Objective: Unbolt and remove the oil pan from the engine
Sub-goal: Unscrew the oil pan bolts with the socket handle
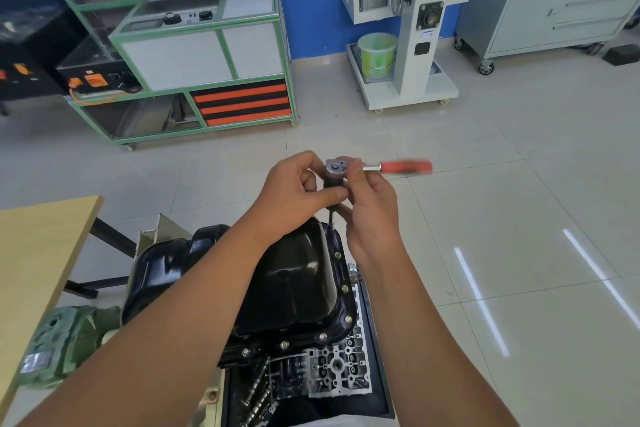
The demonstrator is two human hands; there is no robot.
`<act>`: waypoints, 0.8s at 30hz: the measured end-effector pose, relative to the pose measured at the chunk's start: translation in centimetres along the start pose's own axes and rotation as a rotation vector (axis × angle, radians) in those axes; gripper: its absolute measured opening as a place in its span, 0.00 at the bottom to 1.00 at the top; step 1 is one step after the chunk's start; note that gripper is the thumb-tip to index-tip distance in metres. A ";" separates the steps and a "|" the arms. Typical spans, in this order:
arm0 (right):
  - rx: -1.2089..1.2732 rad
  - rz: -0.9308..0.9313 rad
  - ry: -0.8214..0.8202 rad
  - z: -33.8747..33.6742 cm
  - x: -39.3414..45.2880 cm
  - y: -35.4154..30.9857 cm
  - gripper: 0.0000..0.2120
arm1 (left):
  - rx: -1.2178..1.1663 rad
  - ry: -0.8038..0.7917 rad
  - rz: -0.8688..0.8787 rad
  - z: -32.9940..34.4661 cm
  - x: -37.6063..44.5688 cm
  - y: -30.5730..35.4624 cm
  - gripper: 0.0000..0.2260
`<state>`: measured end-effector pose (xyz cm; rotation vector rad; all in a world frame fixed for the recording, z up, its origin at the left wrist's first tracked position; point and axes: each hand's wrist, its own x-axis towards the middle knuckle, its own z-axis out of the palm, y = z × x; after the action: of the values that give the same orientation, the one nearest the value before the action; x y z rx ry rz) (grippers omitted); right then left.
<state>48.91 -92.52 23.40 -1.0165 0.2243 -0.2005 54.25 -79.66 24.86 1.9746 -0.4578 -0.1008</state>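
Just under both hands, oil pan (298,274) sits bolted on. Left hand (294,194) & right hand (370,204) pinch ratchet (337,168) head/extension on far-corner bolt—unbolting step; next: swing handle.

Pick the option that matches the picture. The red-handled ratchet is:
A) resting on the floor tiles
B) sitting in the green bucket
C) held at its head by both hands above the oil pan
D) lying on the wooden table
C: the left hand and right hand both grip around the head of the ratchet, its red handle sticking out to the right, above the black oil pan.
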 end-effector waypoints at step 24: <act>0.062 0.005 0.042 1.1 -0.1 1.0 0.17 | -0.048 -0.029 -0.007 0.0 0.3 -0.6 0.10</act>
<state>49.16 -91.09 23.16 -0.9507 0.2573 -0.2233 54.65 -79.50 24.42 1.9295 -0.4630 -0.1434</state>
